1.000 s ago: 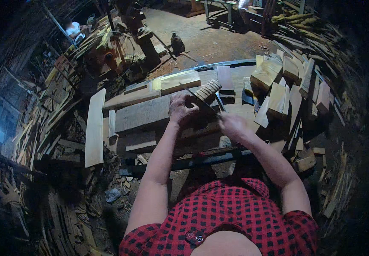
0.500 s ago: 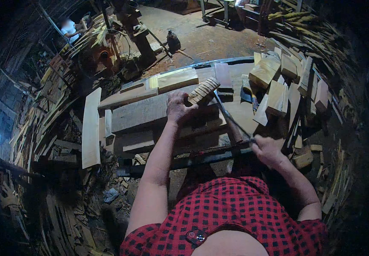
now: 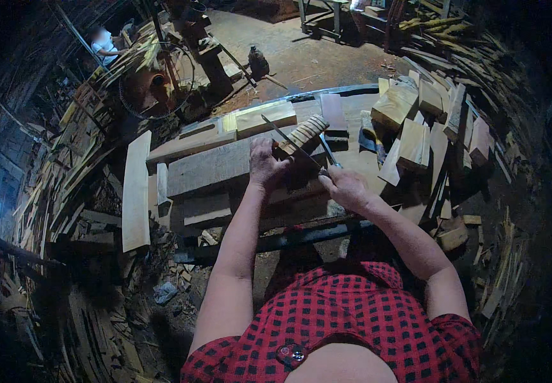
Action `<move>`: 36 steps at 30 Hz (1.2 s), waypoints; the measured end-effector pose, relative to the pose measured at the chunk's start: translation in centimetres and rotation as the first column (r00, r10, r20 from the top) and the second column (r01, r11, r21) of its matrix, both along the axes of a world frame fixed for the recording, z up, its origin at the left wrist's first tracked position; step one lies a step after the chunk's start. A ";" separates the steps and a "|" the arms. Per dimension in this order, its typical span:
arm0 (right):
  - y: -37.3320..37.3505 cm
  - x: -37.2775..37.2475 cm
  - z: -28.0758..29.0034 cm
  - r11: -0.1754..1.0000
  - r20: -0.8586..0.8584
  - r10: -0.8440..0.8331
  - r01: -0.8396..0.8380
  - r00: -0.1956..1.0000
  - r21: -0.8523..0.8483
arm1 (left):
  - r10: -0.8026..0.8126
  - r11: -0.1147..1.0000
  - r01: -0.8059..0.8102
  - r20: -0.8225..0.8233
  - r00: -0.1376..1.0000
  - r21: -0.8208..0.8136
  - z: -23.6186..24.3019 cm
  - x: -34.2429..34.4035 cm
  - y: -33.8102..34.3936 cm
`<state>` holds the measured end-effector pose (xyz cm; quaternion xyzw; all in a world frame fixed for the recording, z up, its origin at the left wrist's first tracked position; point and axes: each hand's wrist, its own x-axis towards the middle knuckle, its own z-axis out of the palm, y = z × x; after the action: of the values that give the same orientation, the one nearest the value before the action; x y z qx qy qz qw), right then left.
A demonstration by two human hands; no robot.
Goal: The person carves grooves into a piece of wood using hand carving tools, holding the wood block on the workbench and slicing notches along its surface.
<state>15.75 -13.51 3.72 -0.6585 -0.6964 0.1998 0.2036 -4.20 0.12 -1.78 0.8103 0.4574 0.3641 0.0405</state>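
Near the bench's middle lies a short pale wooden block (image 3: 308,132) with a row of dark grooves cut across its face. My left hand (image 3: 266,161) is closed around its near left end, pressing it beside a thick grey-brown plank (image 3: 209,167). In my right hand (image 3: 347,188), fingers wrapped, is a long thin tool (image 3: 278,131) that looks like a file. It slants up and left across the grooved block, its tip past the block's far side. A bluish metal strip (image 3: 328,152) stands just right of the block; its kind is unclear.
Cut wooden blocks (image 3: 414,145) are piled on the bench's right side. A pale board (image 3: 137,191) sticks out at the left end. Offcuts and slats (image 3: 84,217) heap on both sides. Beyond the bench are a round fan-like machine (image 3: 156,86) and a seated person (image 3: 105,48).
My right hand has moved up and left, sliding the file-like tool across the grooved block so its tip sticks out beyond. My left hand and the block have hardly moved.
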 end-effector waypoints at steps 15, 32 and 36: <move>-0.7 0.4 -1.4 0.999 0.092 0.035 -0.034 0.995 -0.010 | -0.003 0.999 0.003 0.001 1.000 0.033 -1.4 -0.6 0.9; 4.7 -2.1 0.0 0.998 0.161 0.018 -0.008 0.987 -0.059 | 0.007 1.000 -0.007 0.002 1.000 -0.020 0.0 0.3 0.2; 2.8 -0.9 -0.3 0.998 0.175 0.054 -0.045 0.983 -0.055 | -0.005 0.999 0.006 0.019 1.000 -0.034 -0.4 -0.1 0.3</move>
<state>14.82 -10.75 3.37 -0.6612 -0.7224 0.1633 0.1197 -4.31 0.41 -2.23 0.8073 0.4610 0.3636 0.0595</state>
